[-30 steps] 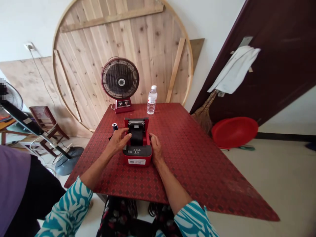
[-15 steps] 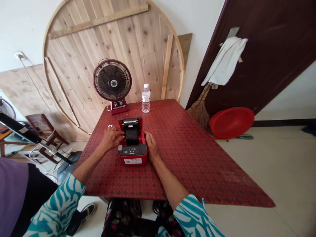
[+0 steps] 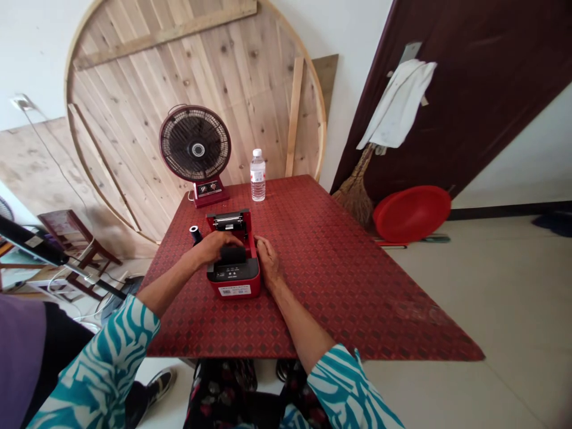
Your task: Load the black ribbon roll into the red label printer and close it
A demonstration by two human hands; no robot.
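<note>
A red and black label printer (image 3: 233, 289) stands on the table with its lid (image 3: 229, 220) raised. A wide black strip (image 3: 233, 256) shows inside it, behind the button panel. My left hand (image 3: 217, 245) reaches in from the left, its fingers curled over the strip; the fingertips are hidden, so what they pinch is unclear. Against the printer's right side, my right hand (image 3: 268, 259) is closed on the housing, thumb side up. Just behind my left wrist, a small black roll (image 3: 195, 234) with a white end stands on the table.
Behind the printer are a dark red fan (image 3: 196, 146) and a water bottle (image 3: 258, 176) on the patterned red table (image 3: 348, 286). A person (image 3: 27, 351) is at the left, near a chair (image 3: 67, 238). A broom (image 3: 357, 193) and red basin (image 3: 413, 213) lie to the right.
My left hand has moved right and deeper into the printer, over the black strip, leaving the black roll in fuller view. My right hand stays on the printer's side. The view has shifted slightly.
</note>
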